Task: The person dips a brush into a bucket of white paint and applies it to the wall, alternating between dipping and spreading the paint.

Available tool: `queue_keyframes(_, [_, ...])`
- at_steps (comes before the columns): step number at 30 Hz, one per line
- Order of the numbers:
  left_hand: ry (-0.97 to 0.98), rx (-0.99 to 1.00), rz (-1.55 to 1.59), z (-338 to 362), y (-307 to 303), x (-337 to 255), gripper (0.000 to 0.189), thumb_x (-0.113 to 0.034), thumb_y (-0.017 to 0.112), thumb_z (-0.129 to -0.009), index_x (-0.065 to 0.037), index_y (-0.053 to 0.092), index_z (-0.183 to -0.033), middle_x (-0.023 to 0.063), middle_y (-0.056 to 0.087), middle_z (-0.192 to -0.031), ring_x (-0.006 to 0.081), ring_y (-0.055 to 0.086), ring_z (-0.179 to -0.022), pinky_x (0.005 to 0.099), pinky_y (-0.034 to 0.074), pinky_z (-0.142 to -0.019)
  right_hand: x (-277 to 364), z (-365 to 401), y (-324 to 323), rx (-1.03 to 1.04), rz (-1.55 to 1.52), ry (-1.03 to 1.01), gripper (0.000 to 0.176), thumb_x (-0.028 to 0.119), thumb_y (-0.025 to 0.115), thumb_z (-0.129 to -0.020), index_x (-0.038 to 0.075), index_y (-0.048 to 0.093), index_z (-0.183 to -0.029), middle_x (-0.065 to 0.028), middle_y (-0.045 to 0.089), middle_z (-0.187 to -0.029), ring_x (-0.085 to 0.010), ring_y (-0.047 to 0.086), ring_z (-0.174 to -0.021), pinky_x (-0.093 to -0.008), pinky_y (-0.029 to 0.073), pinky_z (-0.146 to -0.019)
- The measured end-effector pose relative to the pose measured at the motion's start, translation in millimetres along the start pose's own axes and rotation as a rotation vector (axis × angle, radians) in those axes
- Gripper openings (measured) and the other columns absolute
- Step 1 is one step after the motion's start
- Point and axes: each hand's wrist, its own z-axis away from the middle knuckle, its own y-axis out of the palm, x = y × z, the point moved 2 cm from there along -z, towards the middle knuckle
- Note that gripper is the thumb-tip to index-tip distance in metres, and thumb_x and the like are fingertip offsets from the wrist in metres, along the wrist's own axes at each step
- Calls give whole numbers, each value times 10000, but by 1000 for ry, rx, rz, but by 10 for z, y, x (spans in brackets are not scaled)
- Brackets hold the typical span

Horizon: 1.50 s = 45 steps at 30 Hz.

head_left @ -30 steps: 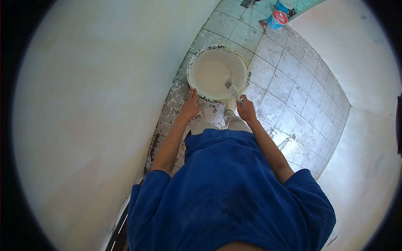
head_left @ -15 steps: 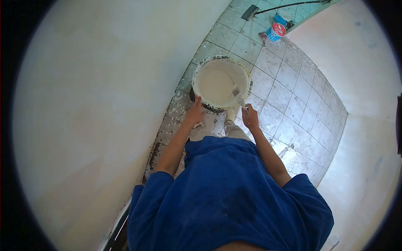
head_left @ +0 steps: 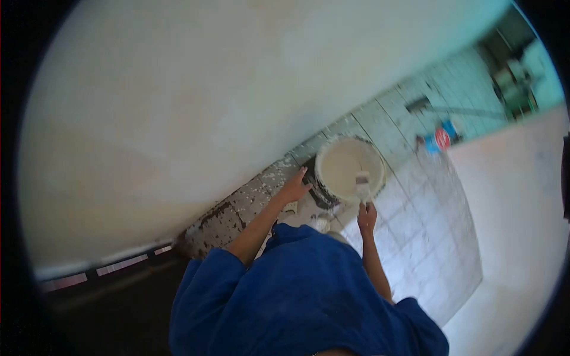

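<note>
A pale wall (head_left: 178,118) fills the upper left, and the wearer's blue shirt (head_left: 303,285) the bottom. The tiled floor (head_left: 415,228) is spattered near the wall. On it stands the bucket (head_left: 376,156), holding a creamy, pale mix. The left hand (head_left: 293,188) is open, index finger extended and thumb apart, just beside the bucket; whether it touches the dark outer side is unclear. The right hand (head_left: 367,218) is closed round the handle of a tool (head_left: 363,180), whose flat head is over the bucket's near right part. Beyond, near the far wall edge, a blue tub (head_left: 442,139) shows a red lid with white marks, too blurred to read.
</note>
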Motion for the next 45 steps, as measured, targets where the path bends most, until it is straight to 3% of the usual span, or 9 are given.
queue_keyframes(7, [-309, -411, 281, 1277, -64, 204, 699, -418, 547, -871, 1, 313, -1378, 209, 381, -1388, 331, 401, -1263, 369, 328, -1034, -125, -216, -61, 275, -213, -37, 203, 225, 542, -910, 87, 458, -786, 45, 405, -555, -35, 364, -441, -223, 284, -376])
queue_keyframes(10, [-293, -559, 401, 1892, -5, 178, 684, -432, 552, -868, -6, 345, -1361, 211, 421, -1358, 341, 439, -1232, 374, 362, -1004, 428, -88, -204, 339, -392, 104, 216, 231, 543, -913, 91, 460, -771, 55, 397, -545, -34, 352, -430, -226, 267, -374])
queue_keyframes(14, [-393, -731, 475, 2704, 181, -41, 686, -443, 558, -865, -7, 355, -1354, 201, 426, -1358, 319, 457, -1219, 357, 375, -990, 514, -273, -18, 385, -330, -63, 297, 249, 509, -926, 26, 476, -733, 7, 436, -578, -81, 385, -490, -280, 306, -444])
queue_keyframes(22, [-522, -879, 489, 3554, 337, -223, 686, -437, 560, -869, 5, 354, -1352, 179, 442, -1351, 280, 467, -1207, 345, 384, -977, 2085, 298, 157, 642, -568, -159, 267, 234, 472, -949, 93, 442, -724, 46, 382, -569, -34, 358, -479, -227, 285, -411])
queue_keyframes(31, [-172, -881, 558, 3422, -351, 387, 623, -412, 546, -896, -27, 371, -1354, 135, 464, -1342, 237, 447, -1222, 331, 359, -994, 3041, 1193, 599, 816, -671, -252, 179, 178, 451, -950, 63, 513, -827, 48, 398, -561, -27, 332, -419, -207, 269, -370])
queue_keyframes(35, [-42, -758, 531, 3427, -810, -112, 497, -364, 536, -912, -28, 488, -1276, 126, 551, -1245, 218, 518, -1148, 325, 400, -953, 3556, 1694, 836, 714, -757, -290, 157, 140, 469, -933, 10, 544, -981, 9, 485, -592, -42, 376, -423, -211, 297, -381])
queue_keyframes(36, [78, -766, 495, 3327, -922, -148, 461, -345, 529, -920, -24, 511, -1250, 125, 577, -1201, 208, 542, -1107, 311, 416, -929, 3710, 1868, 864, 707, -790, -229, 234, 108, 471, -924, 7, 471, -1135, -12, 518, -622, -45, 398, -441, -210, 310, -390])
queue_keyframes(39, [241, -829, 533, 3111, -1330, -406, 383, -306, 521, -932, -11, 570, -1171, 106, 633, -1068, 169, 582, -1001, 273, 447, -859, 4113, 2280, 997, 685, -910, -309, 357, 75, 470, -916, 40, 353, -1251, -26, 538, -655, -41, 422, -476, -197, 318, -406])
queue_keyframes(45, [328, -794, 762, 3277, -2159, -920, 316, -287, 552, -921, 3, 637, -1012, 35, 643, -880, 68, 559, -748, 234, 462, -690, 4753, 2658, 1081, 668, -997, -398, 310, 78, 442, -926, 31, 298, -1196, -145, 582, -925, -99, 532, -671, -210, 422, -520])
